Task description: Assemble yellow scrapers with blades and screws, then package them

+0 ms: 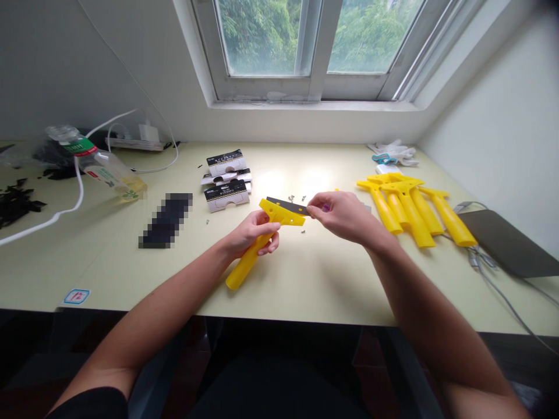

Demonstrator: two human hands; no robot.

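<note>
The right grip (338, 216) hides one end of the dark blade (286, 205); the left grip (247, 234) covers part of the yellow handle (244, 266). Pixel blocks mask a dark object (167, 222). Print on the cartons (227, 196) is too small to read. The view's left edge cuts off the black scraps (17, 201), its top edge the window (321, 49).

Room for me: bare tabletop (323, 285) between my forearms (174, 291), down to the front edge. My left hand (257, 233): boxes (227, 198) just beyond, dark pixelated slab (168, 221) off left, narrow gap between those two. My right hand (343, 215): bunched yellow handles (408, 203) block its right side. Loose screws (291, 199) near the held blade (286, 205), low, can pass over. Far left: bottle (107, 169) and white cable (81, 186) in the way.
</note>
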